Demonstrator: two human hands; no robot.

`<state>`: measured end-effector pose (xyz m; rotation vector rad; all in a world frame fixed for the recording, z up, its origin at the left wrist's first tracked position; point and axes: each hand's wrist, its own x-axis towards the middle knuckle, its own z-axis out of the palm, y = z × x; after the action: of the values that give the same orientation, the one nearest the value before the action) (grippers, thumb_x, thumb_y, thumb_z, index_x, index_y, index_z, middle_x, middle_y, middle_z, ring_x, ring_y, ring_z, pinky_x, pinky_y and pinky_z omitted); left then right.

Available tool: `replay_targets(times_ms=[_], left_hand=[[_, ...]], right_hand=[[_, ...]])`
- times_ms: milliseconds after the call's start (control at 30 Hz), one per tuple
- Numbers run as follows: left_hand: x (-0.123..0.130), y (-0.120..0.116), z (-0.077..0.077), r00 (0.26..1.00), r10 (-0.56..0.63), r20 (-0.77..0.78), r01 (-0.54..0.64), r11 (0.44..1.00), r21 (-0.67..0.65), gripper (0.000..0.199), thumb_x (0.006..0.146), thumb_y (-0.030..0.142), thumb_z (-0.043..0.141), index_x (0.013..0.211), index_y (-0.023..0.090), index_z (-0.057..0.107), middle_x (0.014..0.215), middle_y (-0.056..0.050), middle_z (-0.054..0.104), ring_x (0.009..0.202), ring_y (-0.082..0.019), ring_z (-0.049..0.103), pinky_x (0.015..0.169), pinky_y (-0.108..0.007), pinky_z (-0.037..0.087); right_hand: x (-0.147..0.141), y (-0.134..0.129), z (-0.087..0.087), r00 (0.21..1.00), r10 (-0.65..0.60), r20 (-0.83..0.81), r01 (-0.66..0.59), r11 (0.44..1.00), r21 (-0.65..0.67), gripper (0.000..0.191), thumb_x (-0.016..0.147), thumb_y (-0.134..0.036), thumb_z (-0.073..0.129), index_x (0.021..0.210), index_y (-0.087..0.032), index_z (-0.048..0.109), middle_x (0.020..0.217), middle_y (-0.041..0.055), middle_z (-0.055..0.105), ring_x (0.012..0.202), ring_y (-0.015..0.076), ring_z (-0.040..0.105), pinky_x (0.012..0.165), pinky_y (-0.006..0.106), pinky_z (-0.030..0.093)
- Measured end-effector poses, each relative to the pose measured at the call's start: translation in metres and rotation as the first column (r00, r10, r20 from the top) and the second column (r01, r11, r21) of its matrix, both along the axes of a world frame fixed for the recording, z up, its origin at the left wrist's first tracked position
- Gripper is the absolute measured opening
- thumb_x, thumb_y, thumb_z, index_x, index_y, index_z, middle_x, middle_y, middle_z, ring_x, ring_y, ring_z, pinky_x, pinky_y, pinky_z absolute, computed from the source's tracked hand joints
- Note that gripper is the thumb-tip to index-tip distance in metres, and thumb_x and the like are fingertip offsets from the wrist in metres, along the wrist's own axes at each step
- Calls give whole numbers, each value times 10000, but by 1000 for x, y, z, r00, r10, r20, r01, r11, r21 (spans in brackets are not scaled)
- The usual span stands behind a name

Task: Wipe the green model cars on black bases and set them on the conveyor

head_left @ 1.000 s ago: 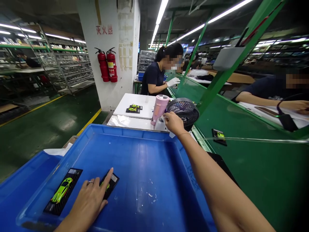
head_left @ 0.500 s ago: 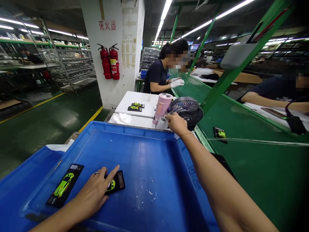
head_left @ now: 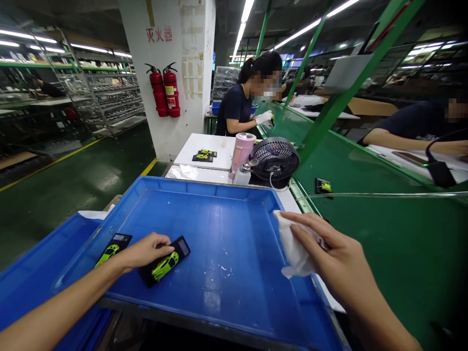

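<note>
My left hand (head_left: 151, 249) is closed at the edge of a black base that carries a lime-green model car (head_left: 165, 266), gripping it low over the blue tray (head_left: 215, 312). Between the thumb and fingers of my right hand (head_left: 329, 248) is a crumpled white cloth (head_left: 295, 248), over the tray's right rim. A second green model car (head_left: 107, 255) on a black base lies in the tray at the left, partly covered by my left forearm. Small white specks lie on the tray bottom.
Beyond the tray are a pink tumbler (head_left: 242, 153), a metal-topped bottle (head_left: 243, 174), a black fan (head_left: 276, 161) and two model cars (head_left: 203, 155) on a white table. A gloved co-worker (head_left: 234, 109) sits behind. Another model car (head_left: 323, 186) lies on the green belt (head_left: 383, 234).
My right hand has come back from beside the tumbler and now holds the cloth. My left hand has shifted its hold, and the car under it is turned and more exposed.
</note>
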<state>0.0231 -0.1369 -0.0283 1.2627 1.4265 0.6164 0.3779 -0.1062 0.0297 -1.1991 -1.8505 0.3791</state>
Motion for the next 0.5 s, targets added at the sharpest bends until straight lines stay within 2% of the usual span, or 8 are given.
replay_targets(times_ms=[67,133,200,267,367,500], left_hand=[[14,-5,9,987,107,117,-112,993,39,345,704,431,692,584,157,521,528,64,409,507,-82,343,493,-201,265],[34,-13,18,944,211,255,-237,968,78,328,761,466,632,677,171,516,602,54,463,561,-93,419,540,-196,344],[59,-21,24,875,294,384,-352,932,89,310,816,488,560,758,194,484,661,49,501,595,-97,474,569,-200,396],[85,-30,28,808,348,475,-433,898,77,286,845,481,527,800,208,453,684,49,517,582,-89,487,555,-196,409],[116,-41,29,735,388,556,-496,867,51,272,851,460,541,803,211,442,684,59,505,580,-74,486,558,-182,420],[132,-50,28,689,393,609,-526,849,47,241,827,397,608,780,189,494,642,62,495,562,-64,448,521,-158,398]], right_hand=[[-2,-23,-3,998,-28,-55,28,1000,3,226,885,-280,563,1071,-314,688,978,19,645,818,169,623,642,234,477],[-16,-44,-9,993,0,-122,3,1000,25,252,890,-220,565,1102,-300,673,985,29,627,797,154,618,592,212,478],[-37,-63,-17,973,136,-185,-124,989,78,322,892,-121,535,1161,-262,641,940,44,599,747,138,602,534,198,468],[-58,-78,-27,937,269,-222,-235,958,167,399,882,-31,489,1222,-209,596,915,64,572,747,141,589,553,218,487],[-77,-90,-37,920,331,-211,-274,927,258,460,857,35,459,1261,-159,560,919,92,559,775,158,575,603,260,508],[-82,-95,-40,956,284,-77,-257,933,254,508,835,40,491,1302,-157,525,927,106,566,761,172,563,614,291,501]])
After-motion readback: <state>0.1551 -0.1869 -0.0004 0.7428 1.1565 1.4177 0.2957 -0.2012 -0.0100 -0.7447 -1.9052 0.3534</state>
